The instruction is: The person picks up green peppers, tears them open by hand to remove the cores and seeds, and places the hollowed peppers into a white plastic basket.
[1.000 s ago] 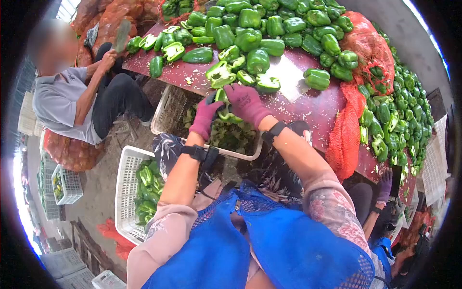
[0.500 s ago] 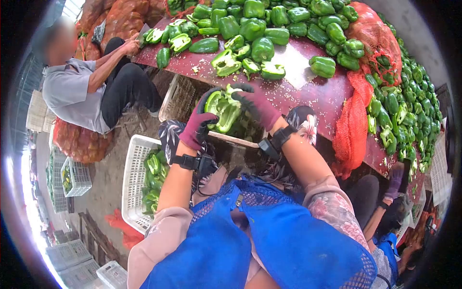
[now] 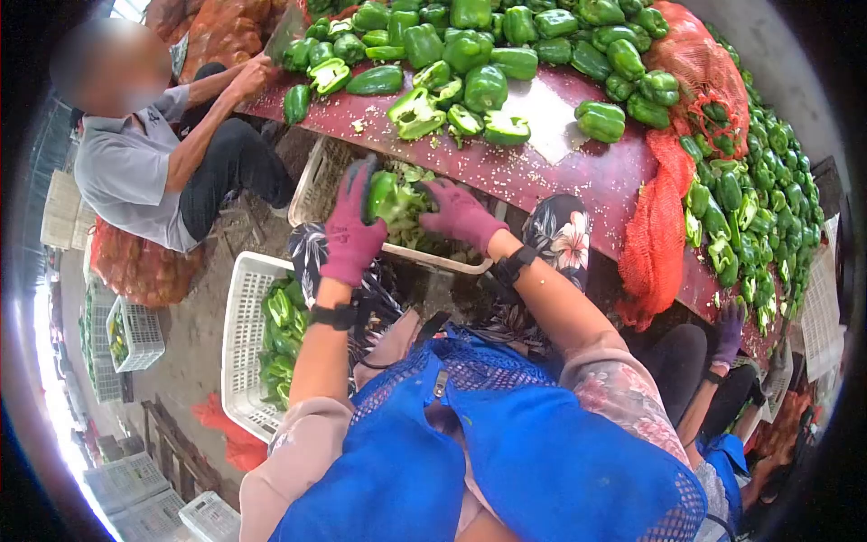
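My left hand [image 3: 352, 230], in a maroon and dark work glove, is closed round a green bell pepper [image 3: 382, 193] above a crate [image 3: 442, 263] in front of my knees. Beside it my right hand [image 3: 461, 215], gloved alike, has its fingers curled toward the pepper's right side. Whatever its fingertips hold is hard to tell from the pale scraps behind them. Pale green pepper scraps [image 3: 411, 237] fill part of the crate below both hands. Cut peppers [image 3: 415, 113] lie on the red tabletop [image 3: 578, 172] just beyond.
A white crate [image 3: 237, 348] of peppers [image 3: 284, 330] stands at my left. Whole peppers [image 3: 470, 50] are heaped at the table's back, with a red mesh sack [image 3: 655, 244] on the right. One person [image 3: 135, 172] sits at left; another person's gloved hand [image 3: 730, 332] shows at right.
Both hands have lowered slightly over the scrap crate. The opened pepper between them has turned, and my right hand has drawn away from its top. The person at left has shifted toward me.
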The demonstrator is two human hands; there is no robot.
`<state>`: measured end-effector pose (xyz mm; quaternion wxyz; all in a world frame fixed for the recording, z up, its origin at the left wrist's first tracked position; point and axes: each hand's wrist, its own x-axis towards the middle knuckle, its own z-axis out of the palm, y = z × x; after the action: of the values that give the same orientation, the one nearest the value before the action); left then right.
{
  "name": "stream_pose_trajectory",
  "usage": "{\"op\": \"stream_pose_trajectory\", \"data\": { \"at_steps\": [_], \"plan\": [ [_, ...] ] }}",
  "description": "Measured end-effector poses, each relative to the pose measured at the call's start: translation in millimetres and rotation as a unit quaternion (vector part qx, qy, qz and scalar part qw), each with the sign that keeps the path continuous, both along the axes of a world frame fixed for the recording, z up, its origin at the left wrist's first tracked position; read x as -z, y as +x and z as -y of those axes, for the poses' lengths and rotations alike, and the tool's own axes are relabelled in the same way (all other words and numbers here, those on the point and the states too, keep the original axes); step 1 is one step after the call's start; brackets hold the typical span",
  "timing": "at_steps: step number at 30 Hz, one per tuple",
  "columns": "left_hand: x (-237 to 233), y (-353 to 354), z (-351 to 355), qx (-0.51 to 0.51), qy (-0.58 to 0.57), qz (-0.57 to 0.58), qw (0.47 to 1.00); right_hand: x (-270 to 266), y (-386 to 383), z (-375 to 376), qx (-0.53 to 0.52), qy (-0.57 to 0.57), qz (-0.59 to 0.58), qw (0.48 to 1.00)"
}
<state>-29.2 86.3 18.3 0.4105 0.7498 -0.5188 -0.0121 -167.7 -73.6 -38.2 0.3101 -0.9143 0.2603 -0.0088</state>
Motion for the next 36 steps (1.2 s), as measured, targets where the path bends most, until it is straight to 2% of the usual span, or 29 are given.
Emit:
{"op": "stream_pose_trajectory", "data": {
  "at_steps": [1, 3, 5, 7, 9, 12, 15, 17, 19, 21, 22, 23, 24, 25, 28, 31, 32, 35, 36],
  "plan": [
    [-21, -7, -7, -0.053, 0.041, 0.124, 0.99, 1, 2, 0, 0.019, 0.068, 0.05, 0.996],
    [-34, 16, -36, -0.16, 0.158, 0.294, 0.929, -10, 1, 17, 0.088, -0.065, 0.048, 0.993],
    [-53, 39, -80, -0.234, 0.208, 0.365, 0.877, -34, 1, 51, 0.166, -0.182, 0.012, 0.969],
    [-51, 65, -142, -0.291, 0.401, 0.299, 0.815, -51, -2, 89, 0.233, -0.202, -0.069, 0.949],
    [-22, 88, -197, -0.326, 0.529, 0.109, 0.776, -42, 7, 138, 0.238, -0.149, -0.132, 0.951],
    [25, 91, -239, -0.329, 0.414, 0.084, 0.845, -37, 10, 160, 0.249, -0.079, -0.159, 0.952],
    [9, 70, -189, -0.339, 0.232, 0.048, 0.91, -24, 21, 155, 0.28, -0.018, -0.139, 0.95],
    [1, 63, -146, -0.247, 0.09, 0.108, 0.959, -17, 19, 152, 0.266, -0.011, -0.098, 0.959],
    [-22, 37, -90, -0.136, -0.005, 0.141, 0.981, -13, 15, 134, 0.245, 0.009, -0.016, 0.969],
    [-35, 7, -41, -0.069, -0.033, -0.048, 0.996, -3, 0, 122, 0.235, 0.015, 0.075, 0.969],
    [-28, 1, -20, -0.008, -0.055, -0.189, 0.981, 6, -2, 122, 0.259, 0.042, 0.104, 0.959],
    [-14, -2, 1, 0.053, -0.072, -0.325, 0.941, 6, -9, 119, 0.229, 0.177, 0.179, 0.94],
    [7, 0, 23, 0.084, -0.083, -0.415, 0.902, 1, -11, 117, 0.187, 0.306, 0.253, 0.898],
    [25, 2, 40, 0.11, -0.093, -0.5, 0.854, -5, -8, 111, 0.135, 0.43, 0.32, 0.834],
    [33, -16, 72, 0.216, -0.123, -0.721, 0.647, -37, -11, 66, 0.045, 0.579, 0.274, 0.767],
    [41, -17, 75, 0.293, -0.11, -0.762, 0.567, -53, -18, 20, 0.0, 0.631, 0.319, 0.707],
    [45, -19, 71, 0.308, -0.137, -0.774, 0.536, -55, -21, 12, -0.028, 0.649, 0.321, 0.689],
    [68, -10, 66, 0.197, -0.08, -0.622, 0.754, -22, -17, 6, 0.004, 0.614, 0.286, 0.735],
    [64, -9, 63, 0.173, -0.091, -0.675, 0.711, -12, -10, 6, -0.038, 0.572, 0.344, 0.744]
  ]
}}
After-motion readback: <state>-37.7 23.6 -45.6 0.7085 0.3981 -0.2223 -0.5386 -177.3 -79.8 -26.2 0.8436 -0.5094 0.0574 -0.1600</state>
